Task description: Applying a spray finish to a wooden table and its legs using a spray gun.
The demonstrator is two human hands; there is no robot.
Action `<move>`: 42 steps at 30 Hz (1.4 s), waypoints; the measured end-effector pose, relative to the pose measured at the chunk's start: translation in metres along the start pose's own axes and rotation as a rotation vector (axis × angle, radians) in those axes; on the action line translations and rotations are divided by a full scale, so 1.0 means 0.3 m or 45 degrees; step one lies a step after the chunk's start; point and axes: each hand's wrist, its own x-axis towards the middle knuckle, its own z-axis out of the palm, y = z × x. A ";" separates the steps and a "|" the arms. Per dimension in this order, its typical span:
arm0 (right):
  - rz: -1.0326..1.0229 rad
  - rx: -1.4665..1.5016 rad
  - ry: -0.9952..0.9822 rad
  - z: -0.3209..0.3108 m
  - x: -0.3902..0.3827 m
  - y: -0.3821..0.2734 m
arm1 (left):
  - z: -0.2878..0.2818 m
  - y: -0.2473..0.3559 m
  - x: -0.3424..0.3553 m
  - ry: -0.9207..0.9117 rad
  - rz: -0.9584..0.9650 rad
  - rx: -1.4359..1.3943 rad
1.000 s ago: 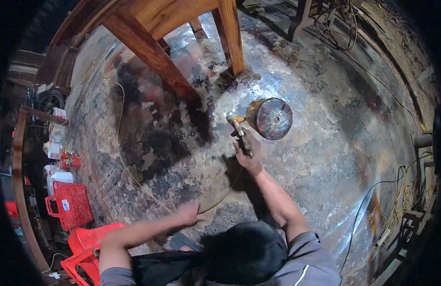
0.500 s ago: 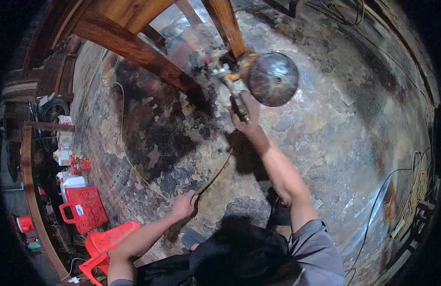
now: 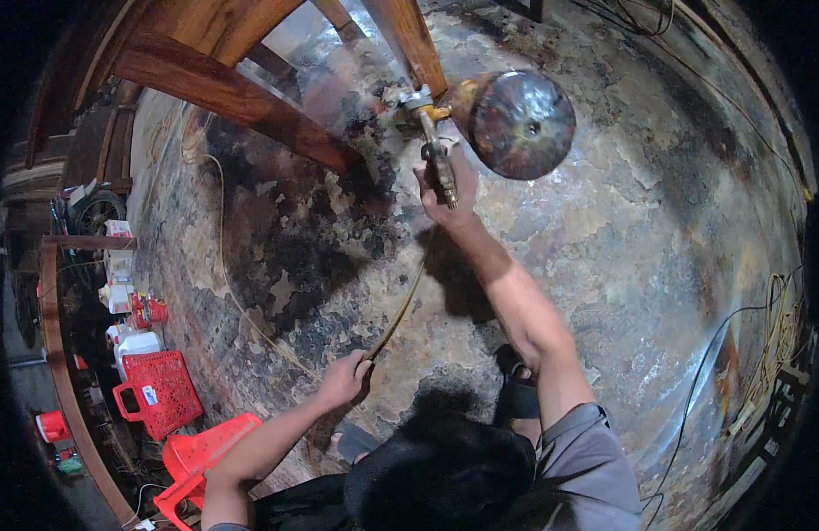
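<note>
My right hand [image 3: 449, 190] is closed around the handle of a metal spray gun [image 3: 434, 146], held out in front of me. A round, dark, shiny cup [image 3: 525, 126] is fixed to the gun's side, its flat end toward me. The gun's nozzle end is close to a brown wooden leg [image 3: 408, 44]. Lower and to the left, my left hand [image 3: 345, 379] grips a thin yellowish hose [image 3: 399, 320]. From that hand the hose rises toward the gun's handle; the right hand hides where it ends.
Varnished wooden beams [image 3: 241, 97] of a piece of furniture stand at the far left. A red plastic basket [image 3: 162, 394], a red plastic chair [image 3: 201, 447] and white jugs [image 3: 137, 345] line the left side. Coiled yellow cable [image 3: 768, 363] lies at the right on the stained floor [image 3: 604, 265].
My right hand has moved the spray gun and its cup slightly farther away, the cup also shifting right. The left hand stays on the hose almost in place.
</note>
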 end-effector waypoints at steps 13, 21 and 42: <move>0.163 0.246 -0.440 -0.061 0.021 -0.021 | -0.004 -0.005 0.011 -0.141 0.042 0.042; 0.903 0.873 0.174 -0.031 -0.035 -0.049 | 0.002 0.037 0.026 -0.107 0.072 0.047; 0.165 -0.327 0.069 -0.111 0.104 -0.210 | 0.025 -0.035 -0.012 -0.071 0.243 -0.046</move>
